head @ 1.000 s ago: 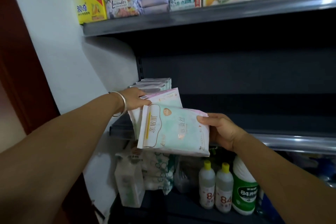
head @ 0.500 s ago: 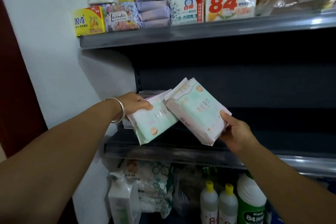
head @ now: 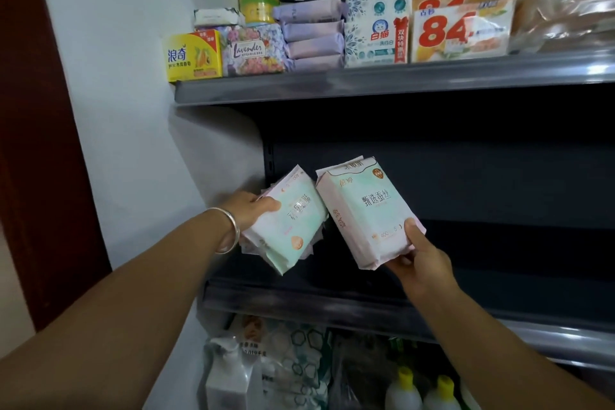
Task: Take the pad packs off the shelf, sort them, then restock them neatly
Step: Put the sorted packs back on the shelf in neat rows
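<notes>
Two soft plastic pad packs, left hand (head: 253, 213) gripping tilted stack (head: 286, 226), right hand (head: 416, 260) pinching upright pack (head: 369, 213), dark bare shelf (head: 332, 296) beneath.

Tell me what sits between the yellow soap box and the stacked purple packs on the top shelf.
In the head view, a floral Lavender pack stands between the yellow soap box and the purple packs on the top shelf.

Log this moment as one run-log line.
left hand: grips stack of pad packs | right hand: grips single pad pack | middle shelf: below both | stage: sorting
</notes>
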`<state>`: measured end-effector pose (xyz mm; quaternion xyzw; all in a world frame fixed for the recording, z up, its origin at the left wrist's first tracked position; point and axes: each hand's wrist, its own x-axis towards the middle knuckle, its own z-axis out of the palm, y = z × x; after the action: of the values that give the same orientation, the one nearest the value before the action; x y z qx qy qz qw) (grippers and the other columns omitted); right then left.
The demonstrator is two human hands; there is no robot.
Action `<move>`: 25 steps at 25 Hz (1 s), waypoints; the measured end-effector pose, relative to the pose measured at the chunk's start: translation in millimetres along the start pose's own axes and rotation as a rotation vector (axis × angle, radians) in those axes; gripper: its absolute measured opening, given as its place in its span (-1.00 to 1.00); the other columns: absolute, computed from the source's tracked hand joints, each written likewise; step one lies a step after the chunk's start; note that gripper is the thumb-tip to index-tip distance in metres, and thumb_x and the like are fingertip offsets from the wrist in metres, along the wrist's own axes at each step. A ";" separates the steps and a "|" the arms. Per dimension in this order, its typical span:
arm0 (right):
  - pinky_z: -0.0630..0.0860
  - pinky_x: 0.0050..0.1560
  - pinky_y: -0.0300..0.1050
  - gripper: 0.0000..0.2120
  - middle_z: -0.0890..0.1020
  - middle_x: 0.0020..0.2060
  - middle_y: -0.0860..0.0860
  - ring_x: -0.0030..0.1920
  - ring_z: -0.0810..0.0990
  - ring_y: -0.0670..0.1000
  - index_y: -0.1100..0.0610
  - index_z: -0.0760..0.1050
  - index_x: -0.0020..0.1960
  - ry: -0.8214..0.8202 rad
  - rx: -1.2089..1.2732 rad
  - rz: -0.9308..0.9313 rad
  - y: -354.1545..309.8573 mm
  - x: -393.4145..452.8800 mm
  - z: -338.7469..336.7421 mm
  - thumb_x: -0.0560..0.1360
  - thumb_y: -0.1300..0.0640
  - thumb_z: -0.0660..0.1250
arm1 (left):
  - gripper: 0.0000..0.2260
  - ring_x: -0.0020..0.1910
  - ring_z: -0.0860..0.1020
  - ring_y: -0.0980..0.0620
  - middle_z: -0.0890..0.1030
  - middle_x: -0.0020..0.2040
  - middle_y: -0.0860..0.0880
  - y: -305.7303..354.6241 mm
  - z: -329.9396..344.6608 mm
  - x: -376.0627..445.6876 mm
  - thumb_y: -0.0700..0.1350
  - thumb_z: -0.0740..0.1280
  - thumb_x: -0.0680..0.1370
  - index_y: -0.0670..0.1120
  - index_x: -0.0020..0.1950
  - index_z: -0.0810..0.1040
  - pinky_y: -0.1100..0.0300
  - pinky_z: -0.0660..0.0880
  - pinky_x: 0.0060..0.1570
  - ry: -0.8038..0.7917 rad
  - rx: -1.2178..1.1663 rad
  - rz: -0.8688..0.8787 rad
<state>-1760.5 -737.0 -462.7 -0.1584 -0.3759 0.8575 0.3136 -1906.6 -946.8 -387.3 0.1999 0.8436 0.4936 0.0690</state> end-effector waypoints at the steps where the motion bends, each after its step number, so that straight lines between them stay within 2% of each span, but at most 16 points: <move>1: 0.64 -0.21 0.03 -0.79 0.63 -0.01 0.11 -0.07 0.63 0.07 0.26 0.51 0.08 -0.024 0.017 0.000 2.1 0.2 3.1 0.53 0.13 0.32 | -0.78 -0.35 0.54 0.02 0.59 -0.26 -0.03 0.3 1.7 1.0 -0.04 0.28 0.55 -0.18 0.05 0.52 0.31 0.39 -0.54 0.026 -0.047 0.013; 3: 0.66 -0.17 0.03 -0.79 0.64 0.01 0.12 -0.02 0.64 0.09 0.26 0.52 0.06 -0.097 0.039 0.010 6.5 1.7 9.6 0.49 0.16 0.36 | -0.80 -0.38 0.52 0.04 0.57 -0.29 -0.02 0.1 3.7 4.7 -0.05 0.28 0.55 -0.18 0.01 0.52 0.36 0.36 -0.62 0.068 -0.133 0.039; 5: 0.65 -0.09 0.03 -0.74 0.66 0.02 0.14 0.02 0.65 0.11 0.26 0.54 0.08 -0.193 0.018 0.035 11.3 2.2 16.8 0.43 0.18 0.39 | -0.77 -0.36 0.55 0.01 0.59 -0.28 -0.03 -1.5 5.2 8.7 -0.02 0.30 0.54 -0.19 -0.01 0.53 0.34 0.44 -0.56 0.097 -0.207 0.032; 7: 0.63 -0.02 0.04 -0.70 0.68 0.01 0.13 0.01 0.67 0.10 0.26 0.55 0.09 -0.256 -0.018 0.066 18.9 3.5 23.2 0.39 0.19 0.41 | -0.72 -0.24 0.62 -0.10 0.64 -0.20 -0.09 -3.6 7.0 12.7 0.05 0.33 0.51 -0.18 -0.06 0.56 0.12 0.61 -0.20 0.110 -0.300 0.006; 8: 0.63 0.00 0.06 -0.71 0.69 -0.01 0.13 0.00 0.67 0.10 0.26 0.55 0.09 -0.264 -0.020 0.078 22.5 4.6 25.2 0.39 0.19 0.40 | -0.70 -0.16 0.63 -0.14 0.66 -0.15 -0.11 -5.4 7.4 15.3 0.09 0.36 0.49 -0.16 -0.10 0.56 0.02 0.59 -0.03 0.111 -0.336 -0.012; 9: 0.62 0.03 0.08 -0.73 0.69 -0.02 0.13 0.00 0.67 0.11 0.26 0.55 0.08 -0.258 -0.015 0.084 25.3 6.6 26.1 0.40 0.19 0.40 | -0.69 -0.11 0.63 -0.15 0.66 -0.12 -0.12 -5.5 7.5 15.8 0.12 0.38 0.46 -0.14 -0.12 0.56 -0.02 0.56 0.05 0.101 -0.356 -0.033; 10: 0.60 0.05 0.10 -0.72 0.69 -0.02 0.14 0.01 0.67 0.12 0.27 0.54 0.08 -0.247 -0.010 0.084 27.0 8.9 26.1 0.41 0.20 0.40 | -0.68 -0.11 0.63 -0.13 0.67 -0.12 -0.12 -5.4 7.0 15.8 0.13 0.41 0.44 -0.14 -0.12 0.56 0.00 0.57 0.04 0.074 -0.373 -0.051; 13: 0.58 0.09 0.11 -0.58 0.67 0.05 0.17 0.07 0.64 0.17 0.28 0.51 0.16 -0.251 -0.040 0.093 27.2 16.3 22.3 0.33 0.20 0.43 | -0.73 -0.19 0.62 -0.05 0.66 -0.15 -0.10 -4.4 6.3 17.9 0.02 0.45 0.42 -0.16 -0.08 0.56 0.12 0.58 -0.21 -0.012 -0.413 -0.082; 14: 0.58 0.10 0.10 -0.59 0.66 0.06 0.17 0.08 0.64 0.17 0.28 0.51 0.17 -0.270 -0.069 0.102 26.8 17.8 21.4 0.35 0.20 0.43 | -0.75 -0.19 0.62 -0.05 0.66 -0.15 -0.11 -4.8 6.3 20.3 -0.01 0.46 0.42 -0.17 -0.06 0.55 0.13 0.57 -0.22 -0.003 -0.410 -0.085; 17: 0.59 0.02 0.01 -0.74 0.68 0.00 0.13 0.02 0.65 0.11 0.22 0.55 0.12 -0.284 -0.172 0.095 23.2 19.8 23.7 0.44 0.21 0.37 | -0.79 -0.23 0.61 -0.06 0.65 -0.15 -0.11 -5.2 8.5 28.6 -0.05 0.44 0.43 -0.16 -0.08 0.55 0.14 0.59 -0.24 0.076 -0.443 -0.060; 19: 0.56 -0.13 -0.08 -0.82 0.68 -0.05 0.09 -0.06 0.64 0.07 0.18 0.55 0.06 -0.256 -0.173 0.061 20.2 20.8 28.4 0.46 0.21 0.34 | -0.82 -0.28 0.60 -0.03 0.63 -0.17 -0.10 -1.5 12.2 29.3 -0.05 0.42 0.45 -0.15 -0.13 0.53 0.23 0.58 -0.43 0.115 -0.490 -0.043; 21: 0.53 -0.18 -0.11 -0.84 0.67 -0.06 0.08 -0.08 0.63 0.06 0.17 0.55 0.04 -0.220 -0.124 0.048 18.3 20.4 31.5 0.46 0.22 0.34 | -0.81 -0.33 0.57 0.01 0.61 -0.21 -0.07 -0.1 15.2 29.9 -0.03 0.41 0.46 -0.13 -0.16 0.51 0.30 0.51 -0.55 0.173 -0.528 -0.030; 23: 0.57 -0.12 -0.06 -0.77 0.66 -0.01 0.09 -0.03 0.64 0.08 0.20 0.52 0.10 -0.196 -0.085 0.051 17.5 20.0 32.0 0.45 0.24 0.36 | -0.77 -0.29 0.60 -0.03 0.63 -0.16 -0.09 -2.8 17.4 32.8 0.02 0.42 0.44 -0.14 -0.11 0.54 0.23 0.56 -0.41 0.229 -0.585 -0.045; 25: 0.59 0.03 0.07 -0.63 0.64 0.08 0.11 0.05 0.63 0.13 0.20 0.45 0.22 -0.190 -0.066 0.052 16.8 20.1 31.6 0.42 0.28 0.39 | -0.64 -0.15 0.64 -0.12 0.65 -0.05 -0.13 -6.6 18.4 34.5 0.05 0.44 0.41 -0.19 0.04 0.56 0.06 0.61 -0.13 0.257 -0.648 -0.062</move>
<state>-1798.7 -749.8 -454.9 -0.0964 -0.4278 0.8636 0.2488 -1934.0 -920.9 -399.4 0.0780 0.6506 0.7545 0.0369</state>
